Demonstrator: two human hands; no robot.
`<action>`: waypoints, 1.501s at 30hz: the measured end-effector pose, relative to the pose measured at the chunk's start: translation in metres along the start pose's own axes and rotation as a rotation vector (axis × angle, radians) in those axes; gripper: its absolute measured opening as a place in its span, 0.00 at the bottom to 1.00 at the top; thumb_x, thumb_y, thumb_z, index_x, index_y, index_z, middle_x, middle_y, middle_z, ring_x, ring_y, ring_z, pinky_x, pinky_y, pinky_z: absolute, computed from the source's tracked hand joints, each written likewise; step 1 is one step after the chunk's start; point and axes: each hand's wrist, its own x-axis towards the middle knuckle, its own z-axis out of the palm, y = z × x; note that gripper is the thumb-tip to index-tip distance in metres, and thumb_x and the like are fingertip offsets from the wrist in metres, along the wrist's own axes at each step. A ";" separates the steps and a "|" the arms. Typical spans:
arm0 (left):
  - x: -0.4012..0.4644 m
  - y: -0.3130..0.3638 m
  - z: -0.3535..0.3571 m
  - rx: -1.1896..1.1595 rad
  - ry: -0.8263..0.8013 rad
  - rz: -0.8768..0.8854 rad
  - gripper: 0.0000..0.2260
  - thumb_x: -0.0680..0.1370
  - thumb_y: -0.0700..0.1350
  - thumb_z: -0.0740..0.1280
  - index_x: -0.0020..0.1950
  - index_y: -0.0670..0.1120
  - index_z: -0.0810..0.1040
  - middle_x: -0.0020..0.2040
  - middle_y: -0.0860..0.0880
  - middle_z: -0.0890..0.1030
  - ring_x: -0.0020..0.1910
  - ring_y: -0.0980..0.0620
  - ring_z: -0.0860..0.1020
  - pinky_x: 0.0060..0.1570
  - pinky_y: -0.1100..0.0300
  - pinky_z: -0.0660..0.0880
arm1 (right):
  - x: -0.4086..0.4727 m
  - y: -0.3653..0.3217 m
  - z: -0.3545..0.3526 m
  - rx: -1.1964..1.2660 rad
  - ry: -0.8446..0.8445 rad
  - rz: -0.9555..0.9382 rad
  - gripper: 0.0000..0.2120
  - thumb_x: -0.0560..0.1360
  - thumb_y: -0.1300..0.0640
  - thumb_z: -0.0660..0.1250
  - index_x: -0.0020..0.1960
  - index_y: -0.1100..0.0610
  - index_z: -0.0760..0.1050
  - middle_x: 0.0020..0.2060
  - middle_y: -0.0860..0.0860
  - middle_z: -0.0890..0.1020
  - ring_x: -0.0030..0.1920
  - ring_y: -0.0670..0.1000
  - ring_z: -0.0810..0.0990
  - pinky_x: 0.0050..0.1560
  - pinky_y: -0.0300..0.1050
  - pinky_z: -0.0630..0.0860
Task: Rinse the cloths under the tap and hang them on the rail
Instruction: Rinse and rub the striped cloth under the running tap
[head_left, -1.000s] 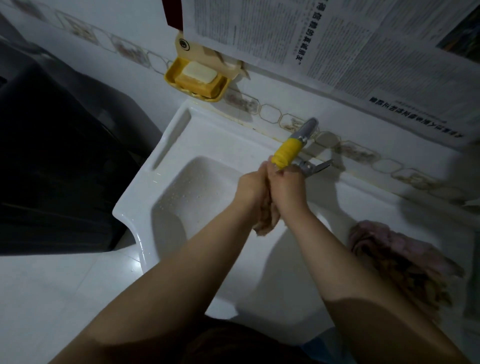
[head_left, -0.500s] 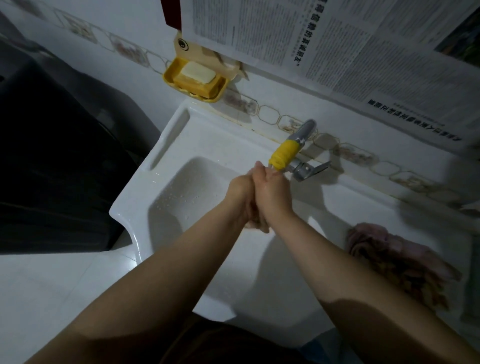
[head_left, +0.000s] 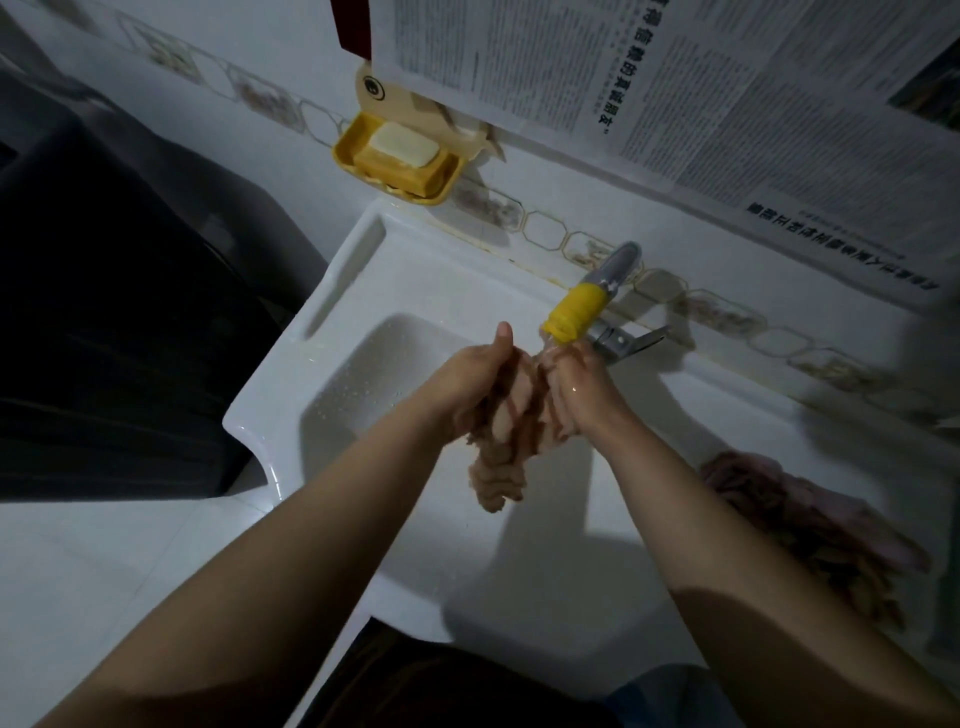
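Note:
A wet beige-pink cloth (head_left: 501, 447) hangs bunched between my two hands over the white sink basin (head_left: 363, 364). My left hand (head_left: 470, 379) grips its left side, thumb pointing up. My right hand (head_left: 582, 389) grips its right side just under the tap's yellow spout end (head_left: 574, 312). Water runs onto the right hand and the cloth top. The tap (head_left: 615, 270) is grey metal, fixed at the wall. A second pile of pinkish cloths (head_left: 810, 525) lies on the sink ledge at the right. No rail is in view.
A yellow soap dish (head_left: 397, 156) with a pale soap bar hangs on the wall above the sink's left corner. Newspaper sheets (head_left: 675, 88) cover the wall above the tap. A dark bulky object (head_left: 104, 312) stands left of the sink.
My hands were pressed together on the cloth; now they have parted and the cloth has loosened, hanging lower between them under the spout.

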 end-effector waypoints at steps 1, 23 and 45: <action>0.000 0.003 -0.004 0.008 -0.056 0.028 0.23 0.82 0.57 0.55 0.50 0.40 0.80 0.49 0.38 0.82 0.48 0.44 0.82 0.53 0.53 0.79 | -0.005 0.000 -0.001 -0.045 -0.104 0.013 0.30 0.73 0.34 0.57 0.51 0.60 0.76 0.47 0.61 0.83 0.48 0.59 0.82 0.52 0.57 0.78; 0.010 -0.012 0.040 -0.097 0.203 -0.030 0.24 0.81 0.58 0.59 0.45 0.38 0.80 0.37 0.40 0.82 0.38 0.43 0.82 0.36 0.56 0.78 | -0.005 -0.014 0.024 -0.010 0.316 -0.032 0.19 0.78 0.47 0.60 0.32 0.55 0.70 0.35 0.57 0.81 0.39 0.57 0.80 0.41 0.49 0.76; 0.004 -0.012 0.030 -0.071 0.185 -0.062 0.20 0.83 0.51 0.56 0.36 0.42 0.72 0.31 0.44 0.73 0.27 0.54 0.73 0.24 0.65 0.70 | -0.029 -0.006 0.039 -0.268 0.317 -0.189 0.23 0.81 0.46 0.54 0.36 0.58 0.75 0.36 0.60 0.82 0.40 0.60 0.80 0.39 0.49 0.74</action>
